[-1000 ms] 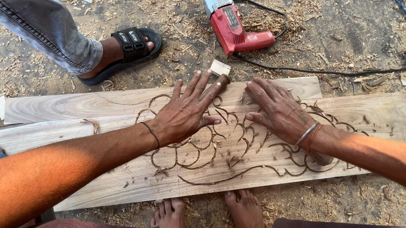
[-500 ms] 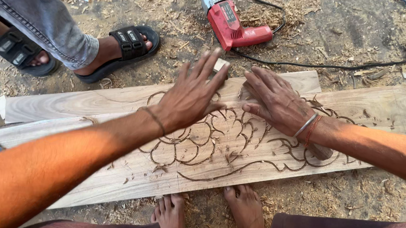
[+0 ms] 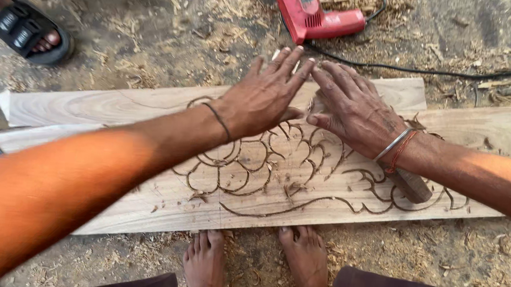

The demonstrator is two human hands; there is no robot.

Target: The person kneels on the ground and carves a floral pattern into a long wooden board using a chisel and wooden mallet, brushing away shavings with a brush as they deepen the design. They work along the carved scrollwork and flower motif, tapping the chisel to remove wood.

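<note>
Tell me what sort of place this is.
Probably an open-air woodcarving yard: a wooden plank carved with a floral pattern lies on bare ground strewn with wood shavings, and a red power drill lies beside it.

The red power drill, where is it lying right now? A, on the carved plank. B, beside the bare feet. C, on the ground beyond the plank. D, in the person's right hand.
C: the red power drill lies on the sawdust-strewn ground beyond the carved plank, untouched by either hand.
</note>
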